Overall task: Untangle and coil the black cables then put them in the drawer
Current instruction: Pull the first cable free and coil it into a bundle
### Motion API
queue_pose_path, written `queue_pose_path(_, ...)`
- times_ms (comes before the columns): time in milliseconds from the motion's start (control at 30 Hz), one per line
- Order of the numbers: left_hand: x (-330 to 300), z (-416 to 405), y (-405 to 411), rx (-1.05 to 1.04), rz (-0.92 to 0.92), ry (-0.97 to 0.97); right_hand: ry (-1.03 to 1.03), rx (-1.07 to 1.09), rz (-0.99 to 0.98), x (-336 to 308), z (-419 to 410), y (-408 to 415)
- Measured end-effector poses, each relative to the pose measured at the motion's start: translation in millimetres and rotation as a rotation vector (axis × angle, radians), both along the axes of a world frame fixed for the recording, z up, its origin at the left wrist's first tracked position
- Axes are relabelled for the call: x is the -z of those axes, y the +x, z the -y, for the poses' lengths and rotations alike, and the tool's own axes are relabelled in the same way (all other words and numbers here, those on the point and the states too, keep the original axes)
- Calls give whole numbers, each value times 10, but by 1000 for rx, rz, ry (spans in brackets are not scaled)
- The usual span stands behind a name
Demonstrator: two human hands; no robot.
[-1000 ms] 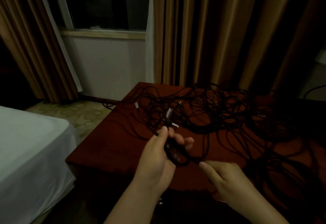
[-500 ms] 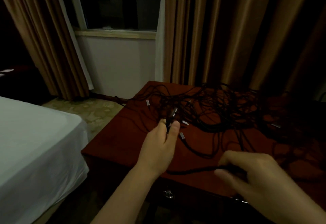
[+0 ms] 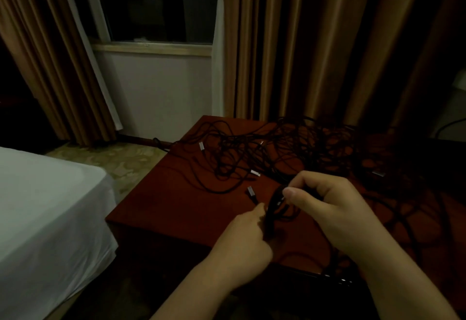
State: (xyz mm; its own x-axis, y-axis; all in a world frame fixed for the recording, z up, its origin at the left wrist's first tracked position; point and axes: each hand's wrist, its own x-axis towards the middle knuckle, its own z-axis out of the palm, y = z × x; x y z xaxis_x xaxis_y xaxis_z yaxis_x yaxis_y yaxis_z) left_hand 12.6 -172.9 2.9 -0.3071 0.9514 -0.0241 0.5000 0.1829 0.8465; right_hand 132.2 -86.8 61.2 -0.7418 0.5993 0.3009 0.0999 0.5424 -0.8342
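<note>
While both hands (image 3: 242, 234) (image 3: 327, 208) pinch a small coil (image 3: 273, 208), the limp, light cable probably snags; grip crossings.

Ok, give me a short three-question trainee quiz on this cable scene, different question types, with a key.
1. True or false: the left hand and the right hand both grip the same small coil of black cable.
2. Multiple choice: where does the tangled pile of black cables lie? A) on the white bed B) on the red-brown table C) on the floor
3. Fill in: the loose silver-tipped connector lies on the table just ____ the coil, on the bed's side.

Key: 1 true; 2 B; 3 beside
</note>
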Motion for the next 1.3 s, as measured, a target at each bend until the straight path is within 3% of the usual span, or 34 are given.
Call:
queue_pose_path(233,-101,-26,93,112,213,62,165,247,-81,255,-246,59)
queue_pose_path(400,-118,-110,164,186,330,71,-239,91,-224,322,-225,113)
queue_pose_path(600,-144,-251,339,278,493,-6,-2,426,-213,297,-241,145)
queue_pose_path(733,-207,-328,453,279,803,-83,115,384,-235,280,-274,209)
queue_pose_path(800,-213,-377,543,269,878,-83,40,339,-279,295,-322,251)
queue_pose_path(900,-215,-490,651,216,928,88,-121,236,-370,363,-488,364)
queue_pose_path(1033,-252,-628,573,148,917,361,-121,211,-241,570,-599,614)
queue_pose_path(1300,-59,-781,840,256,758,311,-234,242,-190,470,-576,798)
